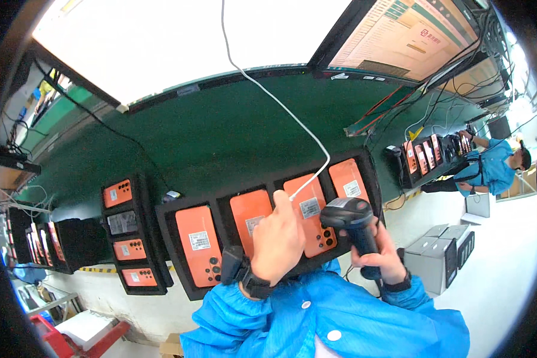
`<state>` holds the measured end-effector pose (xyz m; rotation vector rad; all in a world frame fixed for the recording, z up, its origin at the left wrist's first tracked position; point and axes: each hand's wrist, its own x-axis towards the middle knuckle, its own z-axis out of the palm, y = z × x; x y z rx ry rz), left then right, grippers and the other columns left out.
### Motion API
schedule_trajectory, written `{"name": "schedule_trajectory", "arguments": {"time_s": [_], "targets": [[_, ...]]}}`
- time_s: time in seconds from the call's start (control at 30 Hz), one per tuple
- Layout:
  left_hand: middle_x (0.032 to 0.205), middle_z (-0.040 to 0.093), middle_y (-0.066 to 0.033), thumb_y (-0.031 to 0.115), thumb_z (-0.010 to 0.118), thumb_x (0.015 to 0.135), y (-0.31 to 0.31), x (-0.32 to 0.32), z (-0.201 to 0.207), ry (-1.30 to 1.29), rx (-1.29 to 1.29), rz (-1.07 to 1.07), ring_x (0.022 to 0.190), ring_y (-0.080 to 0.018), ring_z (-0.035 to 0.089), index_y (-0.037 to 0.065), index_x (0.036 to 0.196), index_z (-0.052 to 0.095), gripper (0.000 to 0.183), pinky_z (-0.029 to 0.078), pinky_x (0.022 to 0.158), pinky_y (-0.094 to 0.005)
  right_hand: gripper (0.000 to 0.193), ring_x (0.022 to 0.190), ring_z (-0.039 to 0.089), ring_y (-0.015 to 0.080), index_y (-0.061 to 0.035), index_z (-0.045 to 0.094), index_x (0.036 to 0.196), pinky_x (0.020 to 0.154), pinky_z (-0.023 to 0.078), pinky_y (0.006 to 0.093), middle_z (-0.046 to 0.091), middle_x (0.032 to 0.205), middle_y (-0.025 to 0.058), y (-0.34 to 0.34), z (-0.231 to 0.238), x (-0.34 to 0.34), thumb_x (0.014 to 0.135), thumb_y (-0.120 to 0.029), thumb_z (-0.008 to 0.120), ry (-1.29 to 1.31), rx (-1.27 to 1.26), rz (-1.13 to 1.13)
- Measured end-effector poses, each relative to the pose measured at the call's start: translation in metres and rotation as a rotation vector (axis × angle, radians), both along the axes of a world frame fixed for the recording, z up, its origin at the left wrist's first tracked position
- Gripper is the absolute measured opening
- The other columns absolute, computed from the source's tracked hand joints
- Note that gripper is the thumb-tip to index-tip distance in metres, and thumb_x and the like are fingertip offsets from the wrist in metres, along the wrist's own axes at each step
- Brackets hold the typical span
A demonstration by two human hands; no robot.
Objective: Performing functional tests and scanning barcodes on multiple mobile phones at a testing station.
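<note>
While my left hand (pixel 278 238) pinches the thin, limp white cable (pixel 307 182) over the orange phones in their black tray (pixel 179 222), my right hand (pixel 380 253) wraps the light, rigid black handheld scanner (pixel 351 218) by its grip.

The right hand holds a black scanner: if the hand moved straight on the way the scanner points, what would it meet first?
Probably the orange phone in the black tray: the scanner in the right hand aims at it. Depth is unclear. The left hand holds a white cable beside it.
</note>
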<state>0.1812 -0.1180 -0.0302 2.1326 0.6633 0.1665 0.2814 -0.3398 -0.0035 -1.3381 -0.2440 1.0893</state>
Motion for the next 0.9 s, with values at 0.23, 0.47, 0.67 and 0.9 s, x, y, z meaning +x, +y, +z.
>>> {"name": "schedule_trajectory", "arguments": {"time_s": [0.23,0.47,0.67,0.9], "targets": [[0.068,0.059,-0.0322,0.006,0.049,0.091,0.007,0.005,-0.01,-0.076,-0.045,0.066,0.065,-0.0524,0.058,0.0,0.105,0.034,0.021,0.042,0.059,-0.0632,0.087,0.077,0.059,0.0143,-0.006,0.025,0.146,0.069,0.049,0.0287,0.055,0.124,0.0115,0.004,-0.012,-0.009,0.074,-0.007,0.075,-0.104,-0.053,0.008],[0.07,0.06,-0.0322,0.008,0.051,0.09,-0.008,0.026,-0.009,-0.042,0.027,0.08,0.066,-0.0515,0.058,0.0,0.104,0.035,0.023,0.044,0.058,-0.0619,0.081,0.079,0.059,0.013,-0.0039,0.031,0.142,0.071,0.049,0.0278,0.055,0.124,0.0105,-0.02,0.005,0.018,0.072,-0.005,0.072,-0.2,-0.044,-0.075],[0.072,0.055,-0.014,0.008,0.058,0.09,-0.012,0.009,-0.022,-0.183,-0.485,0.2,0.063,-0.0197,0.059,0.0,0.109,0.038,0.028,0.043,0.052,-0.0359,0.04,0.079,0.047,0.0082,-0.0111,0.034,0.097,0.071,0.04,0.0252,0.045,0.093,0.0001,-0.019,-0.007,0.131,0.077,-0.001,0.067,-0.314,0.073,-0.206],[0.098,0.046,-0.0057,-0.009,0.062,0.084,-0.016,0.032,-0.042,-0.483,-0.641,0.473,0.088,-0.0104,0.05,0.01,0.098,0.032,0.038,0.047,0.076,-0.0238,0.043,0.091,0.035,0.0156,-0.009,0.032,0.099,0.082,0.032,0.0256,0.029,0.094,0.004,-0.009,-0.265,0.2,0.077,-0.002,0.068,-0.365,-0.182,-0.092]]}}
